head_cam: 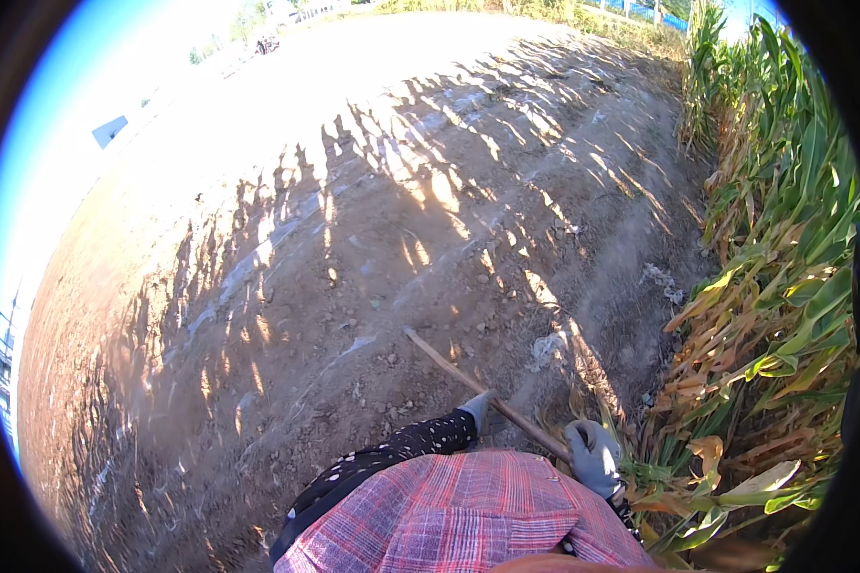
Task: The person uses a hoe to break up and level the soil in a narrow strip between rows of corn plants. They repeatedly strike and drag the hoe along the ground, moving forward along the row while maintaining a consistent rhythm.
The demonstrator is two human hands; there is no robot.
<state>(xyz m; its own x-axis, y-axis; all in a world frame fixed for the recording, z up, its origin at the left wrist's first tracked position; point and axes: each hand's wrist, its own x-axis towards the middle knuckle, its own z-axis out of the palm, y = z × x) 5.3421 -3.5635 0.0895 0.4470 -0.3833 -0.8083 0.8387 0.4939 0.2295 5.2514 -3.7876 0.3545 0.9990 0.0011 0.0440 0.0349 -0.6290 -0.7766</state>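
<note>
A long wooden handle (459, 374) runs diagonally in front of my plaid garment, its far tip over the soil and its near end at my right hand. My left hand (483, 413), in a pale grey glove, is closed around the middle of the handle. Lower right, my right hand (593, 458), in a similar glove, grips it near the end by the maize leaves. Whether the handle bears a tool head cannot be told. Scraps of thin whitish plastic film (547, 351) lie on the ground just beyond my hands.
Dense maize plants (795, 215), green above and dry brown lower down, stand along the right side. Bare, cloddy soil (358, 286) stretches ahead and left, with strips of film and long plant shadows. A blue fence (641, 11) stands far off at the top.
</note>
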